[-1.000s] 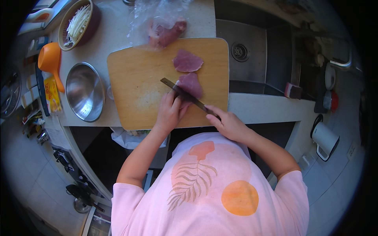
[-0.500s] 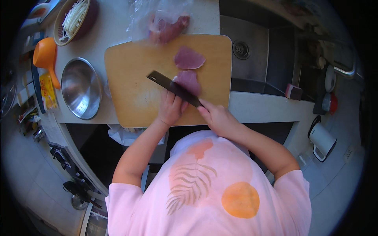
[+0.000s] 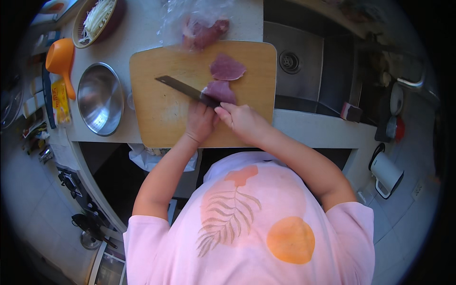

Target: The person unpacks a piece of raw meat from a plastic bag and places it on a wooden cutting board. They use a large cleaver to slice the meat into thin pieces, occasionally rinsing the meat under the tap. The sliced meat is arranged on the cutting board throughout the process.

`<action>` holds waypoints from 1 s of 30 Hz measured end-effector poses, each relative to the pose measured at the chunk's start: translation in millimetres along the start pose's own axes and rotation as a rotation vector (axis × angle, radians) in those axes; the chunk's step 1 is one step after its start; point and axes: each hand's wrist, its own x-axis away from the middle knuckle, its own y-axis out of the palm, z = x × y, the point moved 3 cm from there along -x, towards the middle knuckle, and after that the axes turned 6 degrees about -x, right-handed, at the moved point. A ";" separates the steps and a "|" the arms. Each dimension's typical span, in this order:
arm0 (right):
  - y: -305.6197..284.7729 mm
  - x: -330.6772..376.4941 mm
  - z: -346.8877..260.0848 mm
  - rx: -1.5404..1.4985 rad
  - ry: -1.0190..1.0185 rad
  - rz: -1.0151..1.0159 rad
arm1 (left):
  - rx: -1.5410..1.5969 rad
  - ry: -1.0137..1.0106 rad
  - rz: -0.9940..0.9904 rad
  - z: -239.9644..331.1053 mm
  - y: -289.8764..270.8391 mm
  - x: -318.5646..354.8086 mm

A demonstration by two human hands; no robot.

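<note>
My right hand [image 3: 241, 120] grips the handle of a dark-bladed kitchen knife [image 3: 183, 88], whose blade points to the far left over the wooden cutting board [image 3: 152, 102]. Just below the blade, my left hand [image 3: 200, 124] has its fingers drawn together; the blade hides their tips and whatever they press on. Against the blade's far side lies a slice of raw meat [image 3: 221, 91], partly covered by it. Beyond it a second flat meat slice [image 3: 227, 67] rests on the board. A larger chunk of raw meat [image 3: 209, 35] sits at the board's far edge, partly under clear plastic.
Left of the board stands a steel bowl [image 3: 99, 99]. Farther left are an orange scoop [image 3: 60, 57] and a yellow packet [image 3: 61, 102]. A basket [image 3: 114, 24] holds white enoki mushrooms. The clear plastic bag [image 3: 173, 21] lies beyond the board; a steel sink [image 3: 299, 83] is at right.
The knife and my right hand have shifted left, the blade tip reaching farther out over the board. My left hand has moved slightly left. The meat slices stay nearly in place.
</note>
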 end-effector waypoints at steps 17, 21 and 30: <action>12.0 3.2 12.7 0.006 -0.072 0.052 | 0.034 0.001 -0.030 6.8 0.0 7.7; 19.1 -33.6 -10.0 -0.037 -0.165 0.108 | -0.059 -0.052 -0.028 1.6 4.9 11.5; -34.8 15.7 -35.3 -0.245 -0.127 0.057 | 0.034 -0.178 0.044 30.1 -44.5 11.9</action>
